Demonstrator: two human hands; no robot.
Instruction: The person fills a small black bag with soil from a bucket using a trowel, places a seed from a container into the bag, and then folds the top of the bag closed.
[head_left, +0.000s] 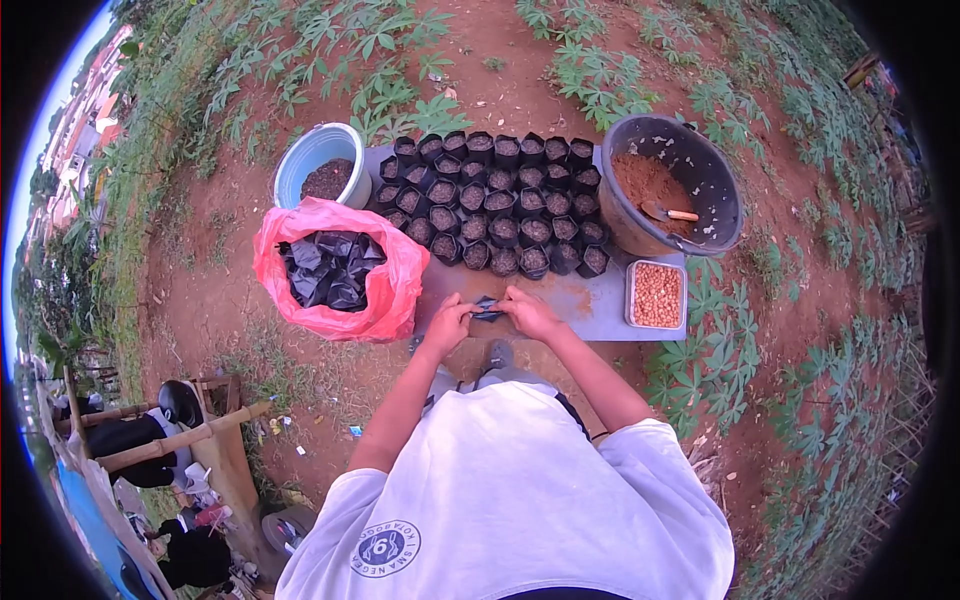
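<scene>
Near the front edge of the grey table [640,318], a small black plastic planting bag [487,309] is held between my two hands. My left hand [449,323] pinches its left side, and my right hand [529,313] grips the right side, fingers closed on both. Just beyond my hands stand rows of black planting bags [504,262] filled with dark soil, packed close together. To the left, an open pink plastic bag [400,285] holds crumpled black bags [335,268]. On the right is a clear tub [657,295] of orange-brown seeds or kernels.
A light blue bucket [290,178] with dark soil stands at the back left. At the back right, a large grey bucket [722,190] contains reddish soil and a trowel [668,213]. Leafy plants [710,365] grow around the table. A bamboo and wood structure [215,440] stands lower left.
</scene>
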